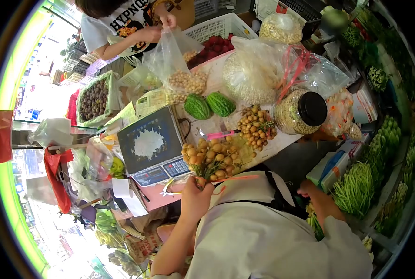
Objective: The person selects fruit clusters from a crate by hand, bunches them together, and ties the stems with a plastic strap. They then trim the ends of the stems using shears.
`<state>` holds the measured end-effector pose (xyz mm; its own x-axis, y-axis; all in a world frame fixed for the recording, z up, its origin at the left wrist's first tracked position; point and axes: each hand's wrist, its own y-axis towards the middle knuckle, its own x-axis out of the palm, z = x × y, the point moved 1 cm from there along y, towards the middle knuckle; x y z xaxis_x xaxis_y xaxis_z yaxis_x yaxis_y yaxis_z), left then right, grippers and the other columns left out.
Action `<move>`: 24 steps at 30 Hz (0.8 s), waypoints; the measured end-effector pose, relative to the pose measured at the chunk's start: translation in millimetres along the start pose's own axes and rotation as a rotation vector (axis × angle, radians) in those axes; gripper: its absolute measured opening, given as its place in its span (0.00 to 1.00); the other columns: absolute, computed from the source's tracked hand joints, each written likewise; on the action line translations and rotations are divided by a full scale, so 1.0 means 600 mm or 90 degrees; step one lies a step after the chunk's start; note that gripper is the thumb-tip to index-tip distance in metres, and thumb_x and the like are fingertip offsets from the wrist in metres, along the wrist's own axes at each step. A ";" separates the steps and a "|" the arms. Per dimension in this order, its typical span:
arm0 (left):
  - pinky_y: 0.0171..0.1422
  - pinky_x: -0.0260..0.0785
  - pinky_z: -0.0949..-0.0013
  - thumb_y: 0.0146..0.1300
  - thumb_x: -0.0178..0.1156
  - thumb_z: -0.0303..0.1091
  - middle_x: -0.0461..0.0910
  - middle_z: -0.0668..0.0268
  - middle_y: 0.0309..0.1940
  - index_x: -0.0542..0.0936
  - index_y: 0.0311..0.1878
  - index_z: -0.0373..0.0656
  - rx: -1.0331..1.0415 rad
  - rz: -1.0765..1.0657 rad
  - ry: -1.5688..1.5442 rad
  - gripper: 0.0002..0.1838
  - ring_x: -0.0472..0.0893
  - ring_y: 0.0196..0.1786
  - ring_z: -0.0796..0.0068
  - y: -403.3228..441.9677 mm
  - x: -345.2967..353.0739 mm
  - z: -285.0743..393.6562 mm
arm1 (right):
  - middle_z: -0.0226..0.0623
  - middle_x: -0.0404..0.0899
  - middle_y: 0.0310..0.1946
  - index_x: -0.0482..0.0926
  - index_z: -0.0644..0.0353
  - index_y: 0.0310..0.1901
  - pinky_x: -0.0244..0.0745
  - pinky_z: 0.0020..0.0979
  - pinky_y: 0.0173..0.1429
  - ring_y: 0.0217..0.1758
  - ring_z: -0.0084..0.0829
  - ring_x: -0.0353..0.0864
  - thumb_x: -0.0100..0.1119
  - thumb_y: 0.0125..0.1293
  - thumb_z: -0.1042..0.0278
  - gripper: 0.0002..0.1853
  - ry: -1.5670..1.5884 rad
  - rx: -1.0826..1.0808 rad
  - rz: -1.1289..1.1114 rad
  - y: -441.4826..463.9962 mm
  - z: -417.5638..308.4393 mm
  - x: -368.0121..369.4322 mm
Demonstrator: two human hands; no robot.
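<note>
My left hand (196, 197) is closed around the stems of a bunch of longans (213, 157), small round yellow-brown fruit held above the table's near edge. Another longan bunch (257, 128) lies on the table beside a pink pen-like tool (220, 135). Left of the held bunch is a digital scale (144, 139) with a whitish patch on its dark plate. My right hand (311, 189) hangs low at my right side, near green vegetables, with its fingers curled. Whatever lies inside those fingers is hidden.
Two bitter melons (210, 106), a black-lidded jar (300, 111) and a bulging plastic bag (254, 69) stand on the table. Across it, a person (123, 28) holds a clear bag (182, 79) of pale round items. Green vegetables (356, 188) line the right; a fruit crate (95, 98) stands left.
</note>
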<state>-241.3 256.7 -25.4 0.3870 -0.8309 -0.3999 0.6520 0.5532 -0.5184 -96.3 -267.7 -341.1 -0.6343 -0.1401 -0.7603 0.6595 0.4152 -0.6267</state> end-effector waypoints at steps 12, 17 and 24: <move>0.45 0.74 0.69 0.62 0.65 0.36 0.82 0.61 0.34 0.76 0.48 0.29 -0.069 -0.034 0.041 0.19 0.79 0.37 0.76 0.001 0.021 0.047 | 0.41 0.86 0.43 0.83 0.61 0.57 0.82 0.36 0.48 0.42 0.40 0.88 0.71 0.67 0.62 0.20 0.463 -0.495 0.202 -0.105 -0.501 -0.536; 0.39 0.75 0.70 0.62 0.66 0.30 0.82 0.66 0.32 0.78 0.45 0.31 0.004 -0.011 0.015 0.13 0.79 0.32 0.80 0.003 0.031 0.029 | 0.44 0.86 0.38 0.87 0.60 0.46 0.80 0.41 0.45 0.43 0.47 0.87 0.67 0.68 0.49 0.20 0.406 -0.508 0.115 -0.137 -0.599 -0.557; 0.39 0.73 0.69 0.62 0.67 0.32 0.81 0.62 0.33 0.74 0.48 0.33 0.041 0.033 0.030 0.17 0.80 0.33 0.75 -0.011 0.018 0.034 | 0.48 0.86 0.28 0.87 0.63 0.47 0.80 0.43 0.39 0.33 0.45 0.88 0.66 0.69 0.51 0.20 0.301 -0.428 -0.063 -0.116 -0.629 -0.540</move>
<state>-228.1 243.0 -11.0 0.3920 -0.7964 -0.4605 0.6733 0.5895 -0.4464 -88.8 88.4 13.2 -0.8784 0.1267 -0.4609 0.3051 0.8909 -0.3365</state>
